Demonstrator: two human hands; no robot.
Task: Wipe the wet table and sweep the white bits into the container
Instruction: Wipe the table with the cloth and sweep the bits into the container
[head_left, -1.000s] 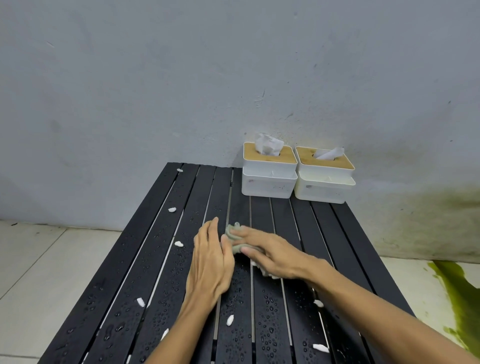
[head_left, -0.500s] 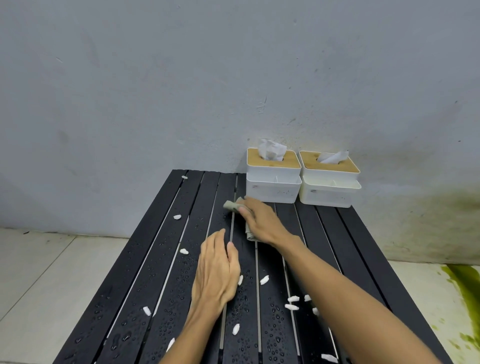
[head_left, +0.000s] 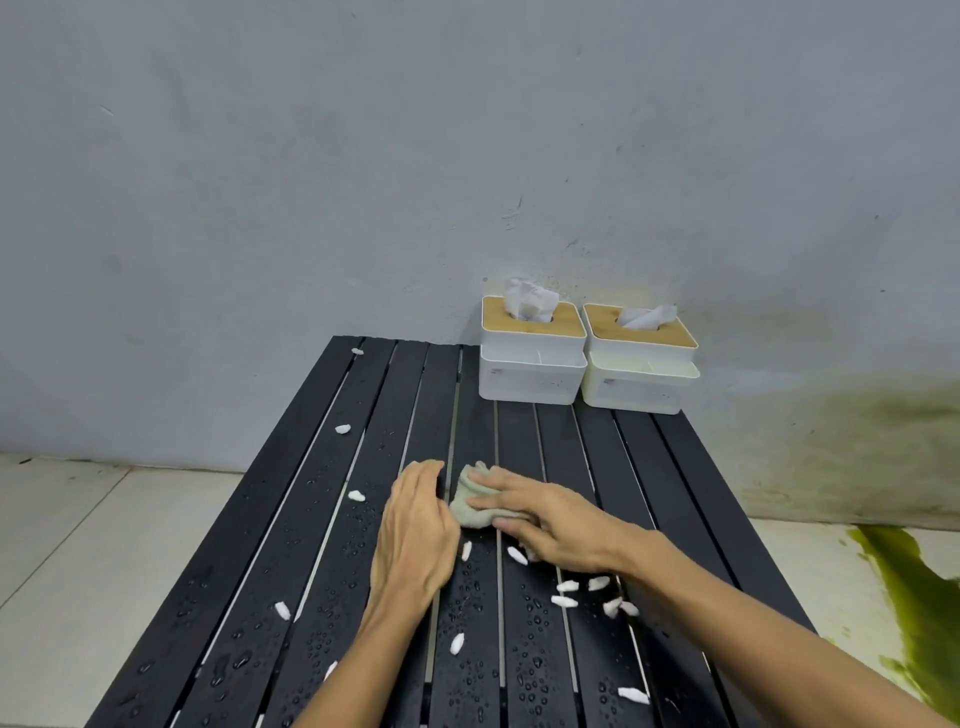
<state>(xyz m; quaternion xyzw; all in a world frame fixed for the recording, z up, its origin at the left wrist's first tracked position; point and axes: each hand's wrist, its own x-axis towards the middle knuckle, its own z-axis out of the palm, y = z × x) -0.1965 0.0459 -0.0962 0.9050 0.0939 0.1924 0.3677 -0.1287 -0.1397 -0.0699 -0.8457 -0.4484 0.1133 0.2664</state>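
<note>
A black slatted table (head_left: 291, 525) carries water drops on its near half. My right hand (head_left: 550, 519) presses a crumpled pale green cloth (head_left: 470, 501) flat on the table's middle, fingers spread over it. Just left of the cloth, my left hand (head_left: 415, 535) rests palm down on the slats, fingers together, holding nothing. White bits lie scattered: several in a cluster (head_left: 576, 592) under my right wrist, one (head_left: 343, 429) far left, one (head_left: 457, 643) near the front. Two white containers with wooden lids stand at the far edge, the left (head_left: 530, 374) and the right (head_left: 639, 382).
Tissue sticks out of both lids. A grey wall rises directly behind the table. Pale floor tiles lie to the left, and a green stain (head_left: 904, 587) spreads on the floor at the right.
My right hand has pulled the cloth back from the far end by the containers to the table's middle, next to my left hand. The left hand has stayed in place.
</note>
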